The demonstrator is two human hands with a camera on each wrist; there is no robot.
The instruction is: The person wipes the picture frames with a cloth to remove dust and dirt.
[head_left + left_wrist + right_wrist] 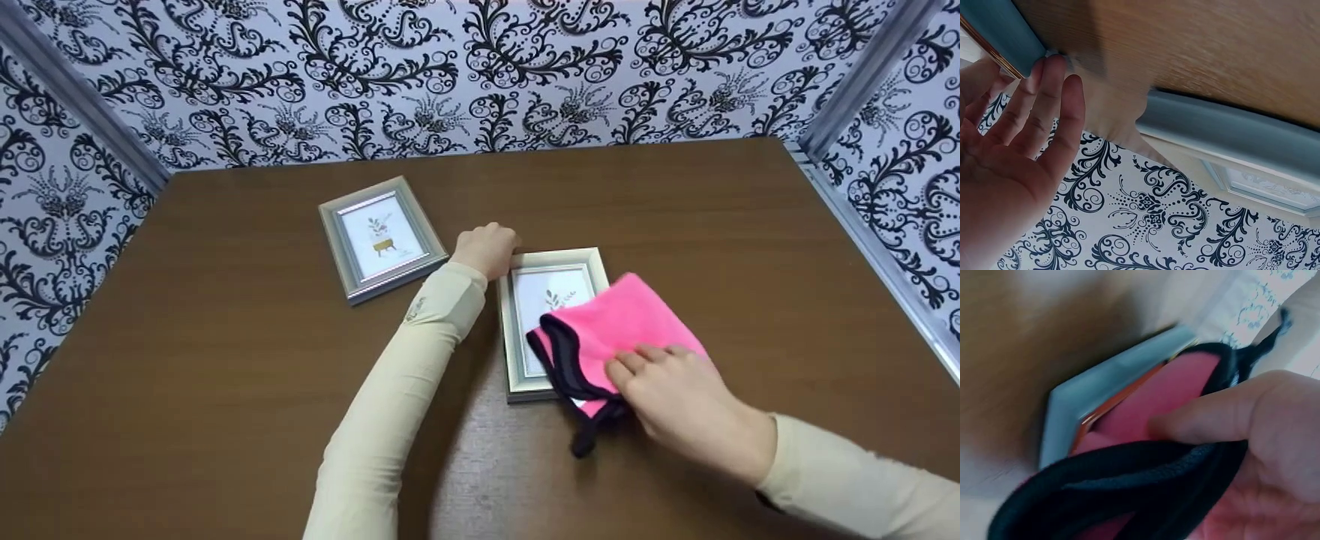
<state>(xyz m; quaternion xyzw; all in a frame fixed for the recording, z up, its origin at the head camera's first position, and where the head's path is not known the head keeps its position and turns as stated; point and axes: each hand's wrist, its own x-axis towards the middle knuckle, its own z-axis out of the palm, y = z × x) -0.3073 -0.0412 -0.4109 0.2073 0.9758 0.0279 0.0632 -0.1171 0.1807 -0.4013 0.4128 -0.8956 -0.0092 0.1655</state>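
Observation:
A picture frame (pixel 534 319) with a plant print lies flat on the brown table. My left hand (pixel 487 251) holds its upper left corner; in the left wrist view, the fingers (pixel 1053 84) touch the frame's corner (pixel 1008 31). My right hand (pixel 682 401) grips a folded pink cloth (pixel 634 322) with black edging and a black loop. That cloth covers the lower right part of the frame and hides some of the print. In the right wrist view the thumb presses on the pink fabric (pixel 1168 399), beside the frame's edge (pixel 1117 371).
A second picture frame (pixel 382 240), showing a potted plant print, lies tilted to the left of my left hand. The brown table (pixel 225 375) ends at patterned black-and-white walls (pixel 390 82) behind and at the sides, with grey metal posts in the corners.

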